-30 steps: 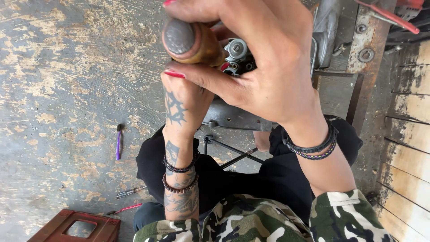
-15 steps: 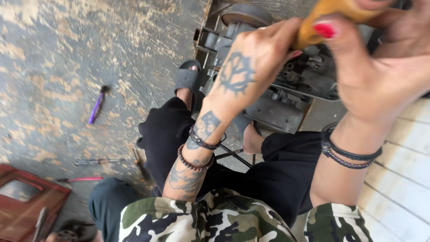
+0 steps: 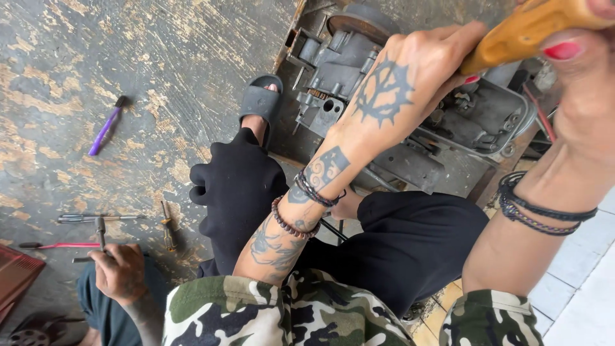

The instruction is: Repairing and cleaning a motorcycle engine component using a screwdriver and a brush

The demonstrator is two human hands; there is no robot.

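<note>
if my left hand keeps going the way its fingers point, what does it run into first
Left hand points up and right; its fingers already touch the wooden handle that the right hand grips. Depth beyond is unclear.

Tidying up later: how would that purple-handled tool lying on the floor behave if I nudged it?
The purple-handled tool looks slim and rounded, so it may roll sideways when nudged. It seems stiff rather than floppy, since it lies straight. It is probably light for its size, with a thin handle and a small dark head. The rough, patchy concrete floor would likely stop it quickly.
</note>
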